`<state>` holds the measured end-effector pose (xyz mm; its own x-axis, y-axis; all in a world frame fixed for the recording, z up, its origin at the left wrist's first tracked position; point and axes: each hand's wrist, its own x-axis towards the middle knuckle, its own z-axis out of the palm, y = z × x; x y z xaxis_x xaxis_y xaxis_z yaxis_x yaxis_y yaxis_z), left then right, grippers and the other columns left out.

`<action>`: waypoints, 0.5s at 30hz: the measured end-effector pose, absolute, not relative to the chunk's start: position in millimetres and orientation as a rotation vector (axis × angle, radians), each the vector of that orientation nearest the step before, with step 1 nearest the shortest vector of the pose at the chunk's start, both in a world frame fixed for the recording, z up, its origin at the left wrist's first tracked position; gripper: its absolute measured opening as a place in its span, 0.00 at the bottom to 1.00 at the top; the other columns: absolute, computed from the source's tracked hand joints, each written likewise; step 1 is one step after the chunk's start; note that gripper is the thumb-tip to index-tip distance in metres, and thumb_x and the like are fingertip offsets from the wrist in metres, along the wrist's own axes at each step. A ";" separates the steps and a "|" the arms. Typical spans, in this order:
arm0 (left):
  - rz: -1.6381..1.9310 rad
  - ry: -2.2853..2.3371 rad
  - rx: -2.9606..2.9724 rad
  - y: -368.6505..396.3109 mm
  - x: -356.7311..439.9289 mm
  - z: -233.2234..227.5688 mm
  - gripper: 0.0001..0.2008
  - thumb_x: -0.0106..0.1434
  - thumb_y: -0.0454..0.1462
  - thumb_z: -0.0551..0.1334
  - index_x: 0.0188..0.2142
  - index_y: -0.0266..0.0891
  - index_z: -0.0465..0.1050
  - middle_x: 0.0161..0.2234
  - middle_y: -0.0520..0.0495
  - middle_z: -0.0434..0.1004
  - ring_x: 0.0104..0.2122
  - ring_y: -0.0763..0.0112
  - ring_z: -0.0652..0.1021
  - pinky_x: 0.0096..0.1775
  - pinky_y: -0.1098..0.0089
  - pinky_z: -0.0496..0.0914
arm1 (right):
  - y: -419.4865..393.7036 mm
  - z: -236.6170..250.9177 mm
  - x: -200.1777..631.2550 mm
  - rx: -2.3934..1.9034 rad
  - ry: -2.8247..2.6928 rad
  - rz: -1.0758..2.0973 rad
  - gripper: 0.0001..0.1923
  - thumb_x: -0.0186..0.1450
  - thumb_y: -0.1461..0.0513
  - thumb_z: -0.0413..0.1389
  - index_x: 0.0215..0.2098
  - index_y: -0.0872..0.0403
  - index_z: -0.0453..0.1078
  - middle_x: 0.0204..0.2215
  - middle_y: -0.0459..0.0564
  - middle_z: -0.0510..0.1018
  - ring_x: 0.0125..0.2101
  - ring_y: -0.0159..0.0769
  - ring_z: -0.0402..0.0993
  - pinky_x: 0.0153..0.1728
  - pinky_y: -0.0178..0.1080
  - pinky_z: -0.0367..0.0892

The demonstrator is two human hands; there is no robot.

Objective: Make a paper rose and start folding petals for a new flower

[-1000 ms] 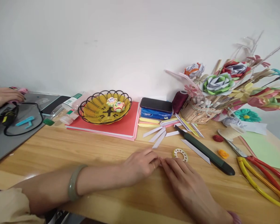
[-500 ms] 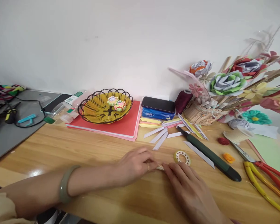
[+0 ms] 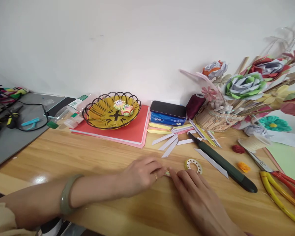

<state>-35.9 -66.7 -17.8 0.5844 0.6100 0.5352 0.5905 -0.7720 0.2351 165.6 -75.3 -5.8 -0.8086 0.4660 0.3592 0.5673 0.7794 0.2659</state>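
both hands are meeting in the middle of the wooden surface right now, and it looks to me like the folding/pressing bit of a small paper piece is what's going on. the left hand is curled down with its fingertips pinching or pinning a little strip of paper, only a pale green sliver of it is showing. the right hand is lying flatter, fingers stretched out, tips touching that same strip from the other side. so neither hand is open wide, both are pressing on it, and the strip is sitting flat on the surface right between the fingertips.

my guess is the next bit needs a steady pinch so the crease isn't slipping. just beyond the right fingers a small tape ring is lying, and a dark green cutter is a bit further off.
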 end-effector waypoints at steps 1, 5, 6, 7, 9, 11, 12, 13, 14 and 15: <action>0.934 1.046 2.833 -67.9 -36.2 -17.6 0.11 0.65 0.32 0.50 0.37 0.32 0.71 0.32 0.45 0.77 0.34 0.73 0.74 0.35 0.73 0.72 | -75.7 -6.5 165.1 -0.804 -2.701 -0.555 0.20 0.60 0.76 0.37 0.43 0.65 0.66 0.29 0.56 0.72 0.31 0.40 0.69 0.31 0.42 0.70; 0.878 0.949 3.007 -70.1 -37.5 -17.1 0.13 0.65 0.31 0.48 0.40 0.29 0.70 0.33 0.43 0.76 0.36 0.69 0.74 0.36 0.69 0.73 | -76.4 -8.0 163.6 -0.768 -2.724 -0.609 0.21 0.58 0.78 0.38 0.42 0.66 0.67 0.30 0.58 0.74 0.31 0.41 0.69 0.32 0.42 0.69; 0.873 0.982 2.958 -69.7 -37.4 -17.3 0.13 0.66 0.31 0.48 0.39 0.30 0.70 0.32 0.43 0.76 0.35 0.70 0.74 0.35 0.70 0.73 | -76.5 -8.0 163.3 -0.755 -2.732 -0.616 0.21 0.57 0.78 0.38 0.42 0.67 0.67 0.31 0.59 0.74 0.31 0.41 0.69 0.32 0.43 0.69; 0.872 1.020 2.881 -69.0 -37.2 -17.8 0.13 0.66 0.32 0.48 0.38 0.31 0.70 0.32 0.44 0.76 0.34 0.71 0.74 0.35 0.71 0.72 | -76.5 -7.9 163.1 -0.742 -2.736 -0.621 0.21 0.57 0.78 0.38 0.42 0.68 0.66 0.31 0.60 0.74 0.31 0.42 0.69 0.32 0.43 0.69; 0.890 1.051 2.714 -66.9 -36.9 -18.5 0.12 0.65 0.33 0.49 0.37 0.34 0.71 0.31 0.46 0.76 0.33 0.74 0.73 0.36 0.73 0.71 | -76.7 -7.0 162.9 -0.728 -2.730 -0.619 0.20 0.57 0.78 0.38 0.42 0.69 0.66 0.31 0.60 0.74 0.31 0.42 0.70 0.32 0.44 0.69; 0.901 1.053 2.578 -65.0 -37.6 -18.2 0.09 0.64 0.34 0.53 0.39 0.36 0.70 0.32 0.47 0.75 0.34 0.74 0.73 0.38 0.73 0.70 | -77.1 -5.7 163.2 -0.714 -2.710 -0.594 0.20 0.58 0.77 0.38 0.43 0.68 0.66 0.30 0.59 0.74 0.30 0.41 0.70 0.31 0.43 0.69; 0.890 1.067 2.520 -64.5 -38.2 -17.4 0.08 0.62 0.35 0.55 0.40 0.36 0.69 0.32 0.47 0.75 0.35 0.73 0.72 0.38 0.72 0.70 | -77.4 -5.0 163.5 -0.710 -2.697 -0.576 0.20 0.59 0.77 0.37 0.44 0.68 0.65 0.30 0.58 0.74 0.31 0.41 0.70 0.32 0.43 0.69; 0.872 1.105 2.457 -64.4 -39.0 -16.2 0.09 0.60 0.35 0.58 0.41 0.36 0.69 0.32 0.47 0.75 0.36 0.71 0.72 0.38 0.70 0.70 | -77.6 -4.4 163.8 -0.706 -2.687 -0.559 0.21 0.60 0.77 0.37 0.45 0.67 0.65 0.30 0.58 0.74 0.31 0.41 0.70 0.32 0.43 0.70; 0.854 1.167 2.387 -64.6 -39.8 -14.9 0.11 0.58 0.35 0.61 0.41 0.36 0.68 0.32 0.47 0.74 0.37 0.69 0.72 0.38 0.69 0.70 | -77.7 -3.7 164.2 -0.704 -2.677 -0.545 0.21 0.61 0.76 0.37 0.45 0.66 0.65 0.30 0.57 0.74 0.31 0.40 0.70 0.32 0.43 0.70; 0.833 1.216 2.327 -65.0 -40.5 -13.7 0.13 0.55 0.36 0.63 0.40 0.35 0.68 0.32 0.46 0.74 0.38 0.67 0.71 0.38 0.68 0.70 | -77.8 -3.2 164.6 -0.705 -2.669 -0.536 0.21 0.61 0.76 0.36 0.45 0.66 0.65 0.30 0.57 0.74 0.32 0.40 0.70 0.33 0.43 0.70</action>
<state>-40.5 -65.0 -13.7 0.4483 0.8325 0.3254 0.6039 -0.5505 0.5764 164.6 -77.8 -3.2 -0.8241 0.4014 0.3998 0.5246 0.8070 0.2711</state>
